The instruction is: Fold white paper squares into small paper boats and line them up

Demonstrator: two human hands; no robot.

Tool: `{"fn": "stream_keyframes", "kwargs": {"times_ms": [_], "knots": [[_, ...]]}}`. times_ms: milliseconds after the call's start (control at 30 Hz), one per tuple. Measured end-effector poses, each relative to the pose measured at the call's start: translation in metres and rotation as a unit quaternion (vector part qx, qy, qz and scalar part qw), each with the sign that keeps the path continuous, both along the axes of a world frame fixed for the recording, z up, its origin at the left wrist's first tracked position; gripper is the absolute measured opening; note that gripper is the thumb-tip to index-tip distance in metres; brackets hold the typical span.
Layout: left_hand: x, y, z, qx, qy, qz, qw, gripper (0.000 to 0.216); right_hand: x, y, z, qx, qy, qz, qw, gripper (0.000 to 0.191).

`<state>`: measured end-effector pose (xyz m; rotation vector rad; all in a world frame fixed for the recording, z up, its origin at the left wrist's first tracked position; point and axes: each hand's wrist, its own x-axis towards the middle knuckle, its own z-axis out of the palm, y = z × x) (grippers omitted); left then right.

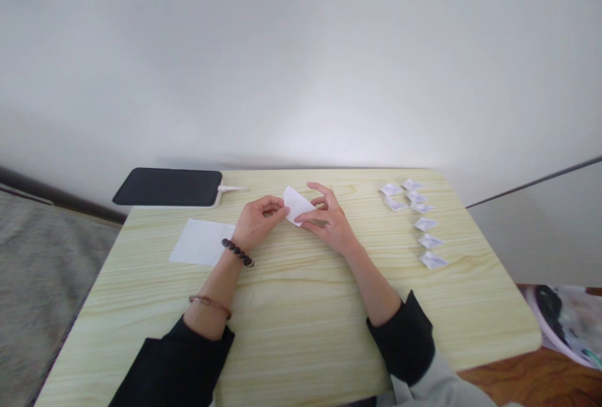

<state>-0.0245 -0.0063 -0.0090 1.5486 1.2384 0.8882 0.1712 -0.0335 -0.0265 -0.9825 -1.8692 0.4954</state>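
A small folded piece of white paper [297, 202] is held just above the table between my two hands. My left hand [259, 219] pinches its left corner between thumb and fingers. At its lower right edge, my right hand [328, 219] grips it with the thumb and a finger, the index finger raised apart from it. Flat on the table by my left wrist lies a sheet of white paper [197, 243], its right end hidden behind the hand and a dark beaded bracelet. Several small folded paper boats [426, 224] stand in loose rows to the right.
A dark-screened tablet or large phone [169, 187] lies at the back left, with a white cable [232, 188] plugged into its right end. The pale wood table [301, 332] meets a white wall behind. A bin with a plastic bag [571, 322] stands on the floor at right.
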Motion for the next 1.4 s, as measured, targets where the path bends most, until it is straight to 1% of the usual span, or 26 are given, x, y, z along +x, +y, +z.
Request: {"fn": "stream_keyframes", "kwargs": {"times_ms": [67, 133, 200, 300, 500, 633, 733, 867, 967, 1067, 1133, 1233, 1400], "knots": [[0.000, -0.001, 0.002, -0.012, 0.005, 0.002, 1.000, 0.032, 0.000, 0.000, 0.001, -0.006, 0.011, 0.007, 1.000, 0.007], [-0.001, -0.002, 0.004, -0.023, 0.008, 0.000, 1.000, 0.034, 0.000, 0.000, 0.004, -0.029, 0.028, 0.012, 0.999, 0.005], [-0.001, -0.003, 0.006, -0.030, 0.011, -0.014, 0.999, 0.037, 0.000, -0.001, 0.006, -0.072, 0.048, 0.008, 0.996, 0.009], [-0.001, -0.004, 0.008, -0.031, 0.017, -0.052, 0.998, 0.038, -0.002, 0.000, 0.008, -0.130, 0.069, -0.010, 0.989, 0.015], [0.001, -0.005, 0.009, -0.024, 0.017, -0.066, 0.997, 0.045, -0.007, 0.001, 0.008, -0.169, 0.088, -0.045, 0.981, 0.018], [0.002, -0.005, 0.010, -0.030, 0.014, -0.084, 0.996, 0.047, -0.010, -0.001, 0.008, -0.221, 0.113, -0.046, 0.968, 0.018], [0.003, -0.004, 0.011, -0.030, 0.003, -0.102, 0.994, 0.045, -0.009, -0.003, 0.010, -0.242, 0.130, -0.029, 0.961, 0.019], [0.001, -0.003, 0.009, -0.017, -0.027, -0.119, 0.992, 0.044, -0.004, -0.004, 0.010, -0.249, 0.150, 0.027, 0.956, 0.020], [0.000, -0.002, 0.006, 0.000, -0.014, -0.112, 0.994, 0.045, -0.002, -0.003, 0.010, -0.241, 0.140, 0.034, 0.960, 0.017], [0.000, -0.001, 0.005, -0.002, 0.024, -0.058, 0.998, 0.050, -0.003, -0.002, 0.011, -0.222, 0.110, 0.014, 0.969, 0.017], [0.002, -0.002, 0.005, -0.006, 0.046, -0.038, 0.998, 0.046, -0.004, -0.002, 0.012, -0.210, 0.092, -0.006, 0.973, 0.019], [0.003, -0.003, 0.006, -0.004, 0.061, -0.055, 0.997, 0.038, -0.007, -0.002, 0.011, -0.194, 0.069, -0.027, 0.978, 0.020], [0.004, -0.003, 0.008, -0.013, 0.055, -0.073, 0.996, 0.040, -0.009, -0.002, 0.008, -0.180, 0.058, -0.072, 0.979, 0.021]]}}
